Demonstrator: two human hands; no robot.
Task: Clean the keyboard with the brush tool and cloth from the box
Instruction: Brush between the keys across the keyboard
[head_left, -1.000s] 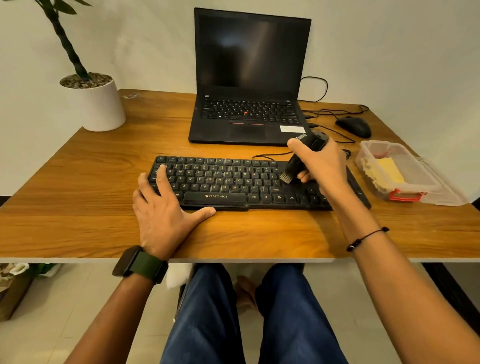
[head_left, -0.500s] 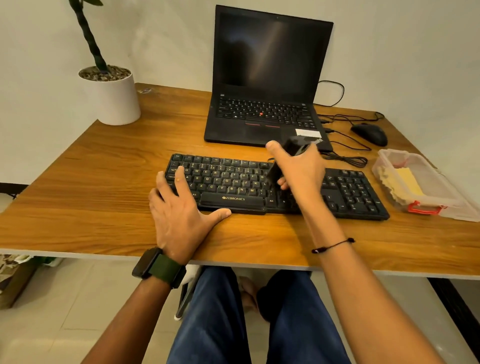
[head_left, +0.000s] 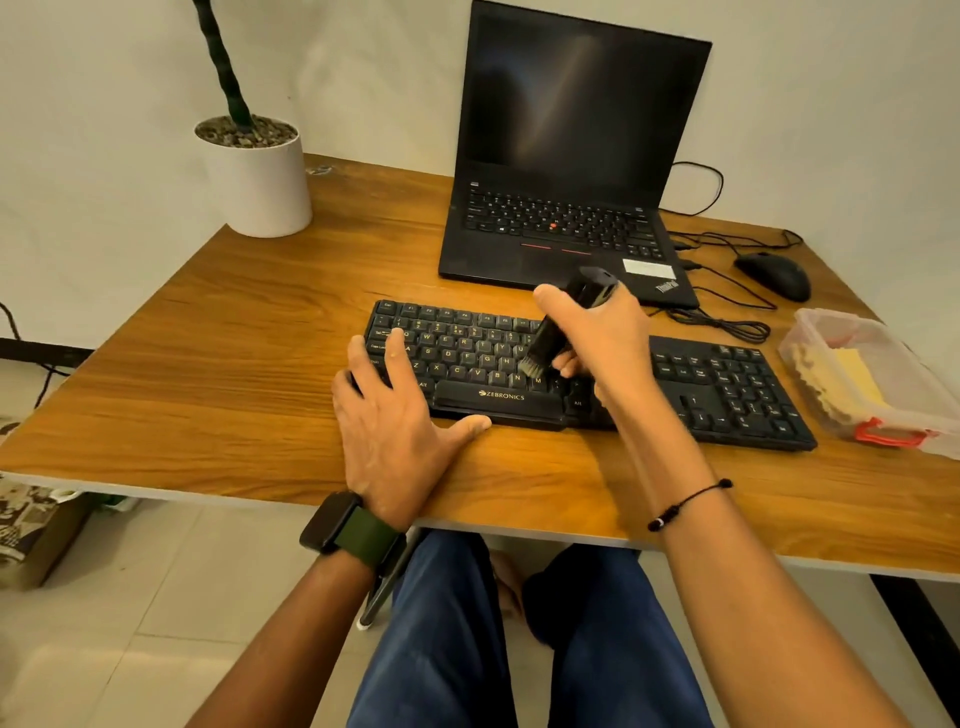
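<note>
A black keyboard (head_left: 727, 384) lies across the wooden desk in front of me. My right hand (head_left: 605, 343) grips a black brush tool (head_left: 563, 322), tilted, with its bristles down on the keys near the middle of the letter block. My left hand (head_left: 395, 421) rests flat on the keyboard's left end, fingers spread over the keys and thumb along the front edge. A clear plastic box (head_left: 872, 379) with a red latch stands at the right, and a yellow cloth (head_left: 857, 374) lies inside it.
A black laptop (head_left: 566, 156) stands open behind the keyboard. A black mouse (head_left: 774, 275) and coiled cables (head_left: 727, 325) lie at the back right. A white plant pot (head_left: 254, 176) stands at the back left. My knees are under the desk's front edge.
My right hand has carried the brush leftward along the keyboard, from the right part of the letter keys to the middle. The left hand has stayed in place; my view shifted.
</note>
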